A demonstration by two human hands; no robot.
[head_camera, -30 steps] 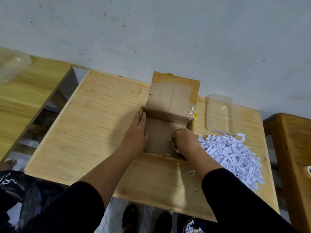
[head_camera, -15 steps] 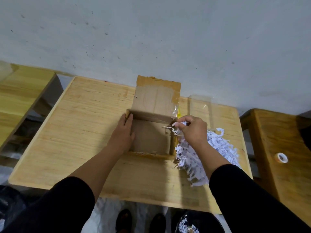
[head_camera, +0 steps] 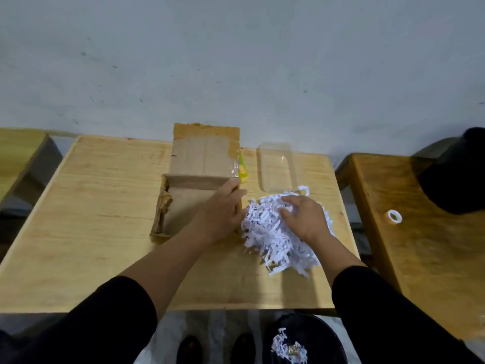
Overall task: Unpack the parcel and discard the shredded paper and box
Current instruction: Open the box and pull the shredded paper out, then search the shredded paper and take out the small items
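The open cardboard box (head_camera: 181, 208) sits mid-table with its lid flap (head_camera: 204, 153) standing up at the back; the inside looks bare. My left hand (head_camera: 223, 214) reaches across the box's right wall, fingers stretched toward the white shredded paper (head_camera: 270, 243) heaped just right of the box. My right hand (head_camera: 304, 219) lies palm-down on top of that heap, fingers spread and curved into the strips. The heap rests on the wooden table (head_camera: 91, 219).
A clear plastic container (head_camera: 275, 166) stands behind the heap and a yellow-green item (head_camera: 242, 172) lies behind the box. Below the table's front edge is a black bin (head_camera: 322, 334) holding shreds. The right-hand table carries a tape roll (head_camera: 394, 216) and a black object (head_camera: 456, 174).
My right hand carried a bunch of shreds out of the box and set it down on the heap. My left hand left the box's left wall and crossed to its right wall.
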